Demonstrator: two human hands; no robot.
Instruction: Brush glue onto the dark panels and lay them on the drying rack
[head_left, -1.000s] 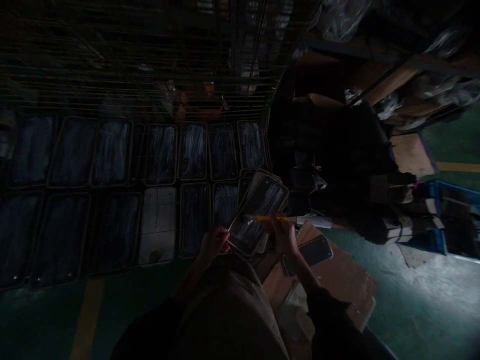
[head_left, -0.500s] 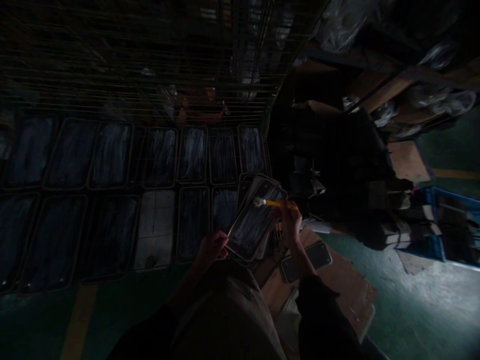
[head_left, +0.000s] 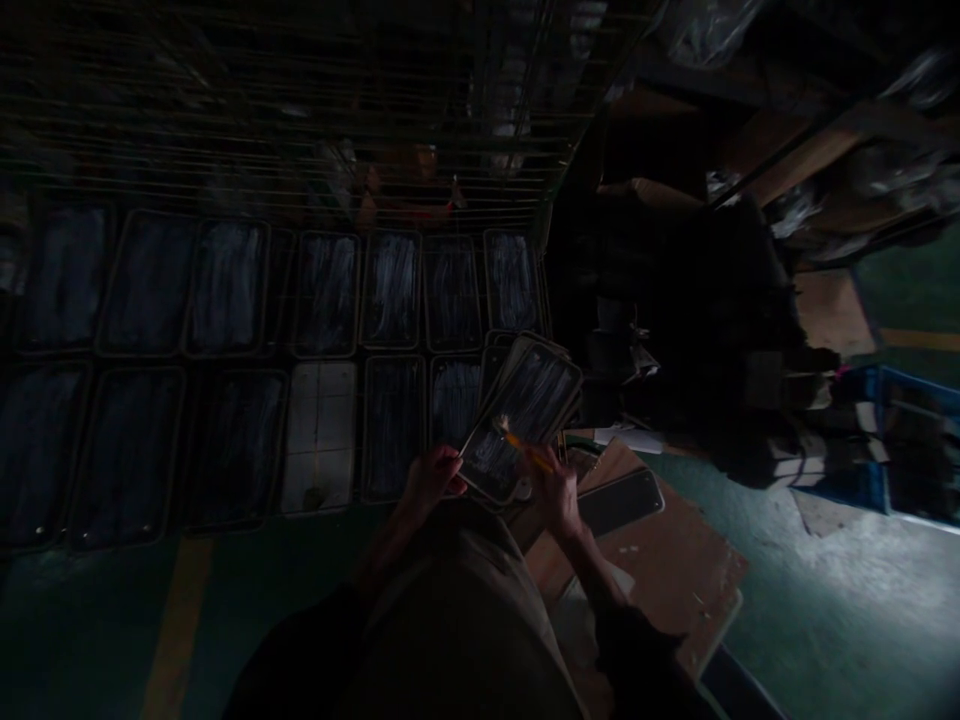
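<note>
My left hand (head_left: 436, 474) is closed on the lower left corner of a dark rectangular panel (head_left: 529, 400) with rounded corners and a pale rim. This panel lies tilted on a small stack of similar ones, its face streaked with a whitish coating. In my right hand (head_left: 556, 490) is a brush (head_left: 517, 442) with a yellow handle. Its pale bristles rest on or just over the panel's lower left part. Beside my right wrist, another dark panel (head_left: 622, 503) lies on a brown board (head_left: 675, 560).
Two rows of streaked dark panels (head_left: 229, 287) spread to the left, with one white panel (head_left: 321, 430) among them. Behind them rises a wire mesh rack (head_left: 300, 130). Dark stacked goods and a blue crate (head_left: 877, 400) stand to the right on a green floor (head_left: 840, 610).
My right hand has drawn the brush down and leftward over the panel, and the brush now slants. My left hand keeps its hold on the corner. The whole view has shifted slightly.
</note>
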